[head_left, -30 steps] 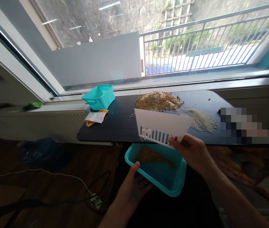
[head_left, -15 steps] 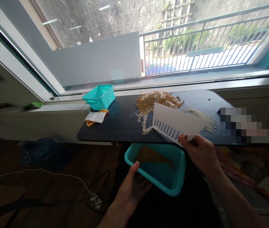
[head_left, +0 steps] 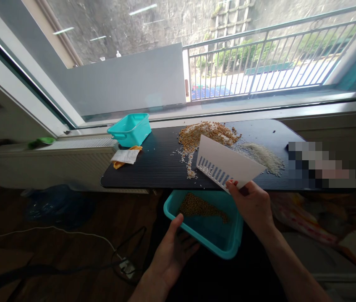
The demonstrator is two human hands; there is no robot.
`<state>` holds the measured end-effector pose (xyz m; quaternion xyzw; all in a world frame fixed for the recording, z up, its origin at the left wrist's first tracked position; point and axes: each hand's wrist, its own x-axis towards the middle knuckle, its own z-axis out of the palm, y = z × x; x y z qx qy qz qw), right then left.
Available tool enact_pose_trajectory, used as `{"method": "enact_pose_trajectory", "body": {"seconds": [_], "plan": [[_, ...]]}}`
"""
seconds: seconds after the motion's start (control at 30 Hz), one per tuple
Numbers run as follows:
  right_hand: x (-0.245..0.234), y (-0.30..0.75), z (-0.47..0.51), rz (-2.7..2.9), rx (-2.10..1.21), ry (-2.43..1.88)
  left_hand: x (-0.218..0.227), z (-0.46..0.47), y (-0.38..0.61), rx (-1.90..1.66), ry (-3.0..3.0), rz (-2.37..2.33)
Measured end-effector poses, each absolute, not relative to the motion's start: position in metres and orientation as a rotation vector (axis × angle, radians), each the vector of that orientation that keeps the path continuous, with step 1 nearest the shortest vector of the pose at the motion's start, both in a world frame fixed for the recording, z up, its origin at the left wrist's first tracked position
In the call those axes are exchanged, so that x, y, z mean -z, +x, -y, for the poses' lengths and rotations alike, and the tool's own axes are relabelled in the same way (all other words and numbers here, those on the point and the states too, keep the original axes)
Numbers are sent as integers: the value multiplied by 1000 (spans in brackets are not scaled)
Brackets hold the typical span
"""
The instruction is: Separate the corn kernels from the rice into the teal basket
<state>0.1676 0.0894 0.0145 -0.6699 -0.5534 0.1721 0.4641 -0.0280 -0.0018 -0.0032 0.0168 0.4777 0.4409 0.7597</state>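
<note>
My right hand [head_left: 251, 204] grips a white slotted sieve tray [head_left: 225, 165] by its near corner and holds it tilted on the black table [head_left: 153, 165], in front of a mixed pile of brown beans and rice [head_left: 208, 133]. A trail of white rice grains [head_left: 191, 164] lies to the left of the sieve. My left hand [head_left: 173, 249] supports a teal bin [head_left: 206, 224] from below, thumb on its rim, just under the table's front edge. Brown beans [head_left: 201, 207] lie inside that bin.
A heap of white rice [head_left: 263, 154] lies right of the sieve. A second teal bin [head_left: 129, 128] and a small packet [head_left: 126, 156] sit at the table's left end. A white radiator [head_left: 55, 161] stands left. Cables and a plug [head_left: 126, 265] lie on the floor.
The sieve went from above the held bin onto the table at the pile and slid slightly left, leaving a rice trail. The bin with beans stayed in place.
</note>
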Motion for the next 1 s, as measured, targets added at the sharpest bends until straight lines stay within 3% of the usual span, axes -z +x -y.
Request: {"method": "enact_pose_trajectory", "body": {"seconds": [0.37, 0.67, 1.0], "plan": [[-35, 240, -104, 1232, -78, -1960, 0, 1, -26, -974, 2, -1074], [-35, 193, -101, 1325, -604, -1492, 2, 2, -27, -974, 44, -1064], [-27, 175, -102, 1387, -786, -1375, 3, 1, -31, -961, 19, -1060]]}}
